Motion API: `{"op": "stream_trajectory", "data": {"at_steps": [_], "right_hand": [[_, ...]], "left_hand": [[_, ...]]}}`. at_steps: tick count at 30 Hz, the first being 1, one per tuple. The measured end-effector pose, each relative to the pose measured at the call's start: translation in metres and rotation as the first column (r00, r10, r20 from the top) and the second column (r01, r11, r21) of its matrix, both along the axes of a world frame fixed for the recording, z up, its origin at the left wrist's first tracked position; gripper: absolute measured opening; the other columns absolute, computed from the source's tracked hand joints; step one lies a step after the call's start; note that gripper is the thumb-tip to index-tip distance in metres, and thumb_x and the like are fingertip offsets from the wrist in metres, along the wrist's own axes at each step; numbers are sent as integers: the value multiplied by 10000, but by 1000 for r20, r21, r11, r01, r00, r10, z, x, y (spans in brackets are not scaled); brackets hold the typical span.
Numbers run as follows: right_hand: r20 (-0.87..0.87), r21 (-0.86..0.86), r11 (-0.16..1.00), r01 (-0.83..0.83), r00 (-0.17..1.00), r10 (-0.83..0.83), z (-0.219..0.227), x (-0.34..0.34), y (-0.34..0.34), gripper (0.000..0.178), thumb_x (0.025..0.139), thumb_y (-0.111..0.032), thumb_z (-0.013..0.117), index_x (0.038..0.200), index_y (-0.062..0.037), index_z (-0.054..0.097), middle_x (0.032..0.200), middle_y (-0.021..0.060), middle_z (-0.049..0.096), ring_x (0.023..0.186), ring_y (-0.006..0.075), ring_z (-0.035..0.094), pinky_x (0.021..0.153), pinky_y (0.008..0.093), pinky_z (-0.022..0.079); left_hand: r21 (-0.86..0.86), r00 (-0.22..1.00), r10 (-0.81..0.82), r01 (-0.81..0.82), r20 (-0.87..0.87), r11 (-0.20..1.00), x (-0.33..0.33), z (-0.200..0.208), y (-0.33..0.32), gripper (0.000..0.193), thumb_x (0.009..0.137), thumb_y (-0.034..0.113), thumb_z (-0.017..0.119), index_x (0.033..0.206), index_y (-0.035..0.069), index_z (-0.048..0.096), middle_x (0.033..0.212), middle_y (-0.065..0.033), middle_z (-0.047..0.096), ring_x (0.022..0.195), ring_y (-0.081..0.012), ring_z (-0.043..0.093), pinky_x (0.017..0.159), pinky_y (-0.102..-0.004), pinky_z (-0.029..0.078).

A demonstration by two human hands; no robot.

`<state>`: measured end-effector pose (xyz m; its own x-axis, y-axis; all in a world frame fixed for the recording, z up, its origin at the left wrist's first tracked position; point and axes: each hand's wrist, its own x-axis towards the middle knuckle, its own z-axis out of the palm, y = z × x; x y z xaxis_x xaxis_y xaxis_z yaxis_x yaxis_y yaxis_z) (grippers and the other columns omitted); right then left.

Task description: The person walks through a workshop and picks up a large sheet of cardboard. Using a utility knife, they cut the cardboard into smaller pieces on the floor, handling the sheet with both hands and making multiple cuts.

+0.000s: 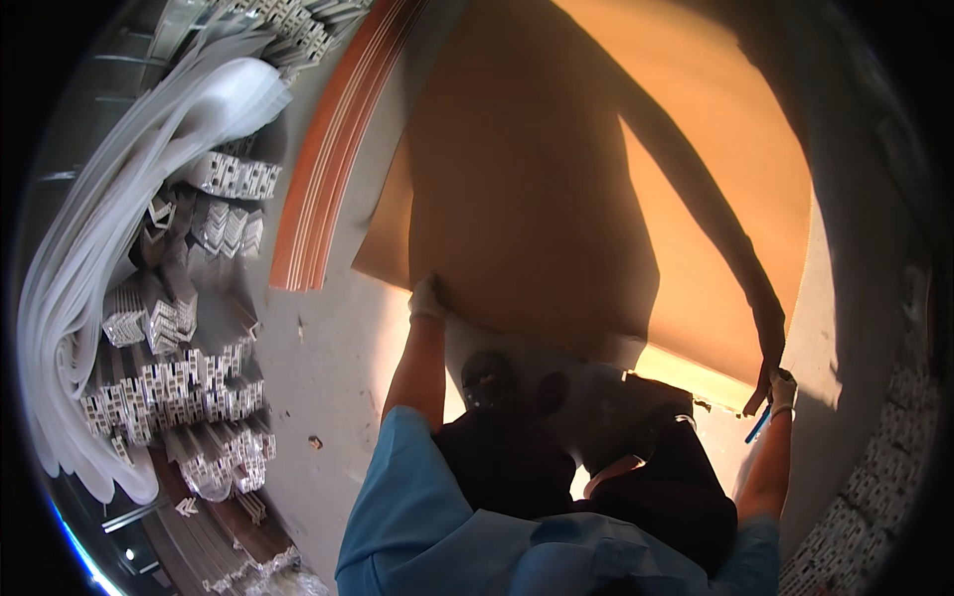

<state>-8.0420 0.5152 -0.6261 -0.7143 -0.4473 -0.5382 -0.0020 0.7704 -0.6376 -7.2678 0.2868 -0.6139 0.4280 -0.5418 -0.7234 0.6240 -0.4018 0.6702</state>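
Note:
A large brown cardboard sheet spreads out over the floor in front of me, partly in my own shadow. My left hand, in a whitish glove, grips the sheet's near edge toward its left corner. At the near right corner is my right hand, closed around a slim blue tool that points down and to the left. Its exact kind is too small to make out. The fingertips of both hands are partly hidden.
Long orange-brown strips lie left of the cardboard. Farther left are stacked wrapped pale profiles and a folded bundle of white translucent sheeting. More stacked profiles line the right side. A small scrap lies on the grey floor.

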Motion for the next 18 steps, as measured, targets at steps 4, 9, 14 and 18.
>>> {"op": "stream_trajectory", "data": {"at_steps": [4,9,14,18], "right_hand": [[-33,42,999,19,999,-18,7,5,0,141,801,-178,715,837,-94,608,514,-48,462,334,45,329,307,245,221],[-54,23,1000,-15,998,16,-6,-4,3,139,804,-181,713,808,-90,608,531,-44,474,352,50,334,320,251,236],[-286,86,949,-305,904,316,-31,-20,12,300,741,-303,764,747,-49,605,598,-2,537,446,88,426,408,279,344],[-212,179,959,-221,943,257,-31,-19,6,453,660,-407,741,648,12,569,649,71,594,546,146,522,474,354,410]], "left_hand": [[125,984,-24,1,177,992,18,-15,-3,434,838,216,619,1186,-35,551,1102,-115,626,1028,-207,579,874,-328,478],[342,859,-281,134,428,930,47,-46,6,481,770,286,686,1108,-46,600,1026,-121,655,926,-212,618,830,-327,487],[823,-56,-893,419,446,384,75,-57,8,283,781,377,638,942,144,648,831,-95,678,752,-280,647,595,-400,502],[981,-807,-564,194,177,30,88,-42,9,379,762,481,636,1004,191,603,895,-91,681,741,-302,645,590,-462,487]]}}
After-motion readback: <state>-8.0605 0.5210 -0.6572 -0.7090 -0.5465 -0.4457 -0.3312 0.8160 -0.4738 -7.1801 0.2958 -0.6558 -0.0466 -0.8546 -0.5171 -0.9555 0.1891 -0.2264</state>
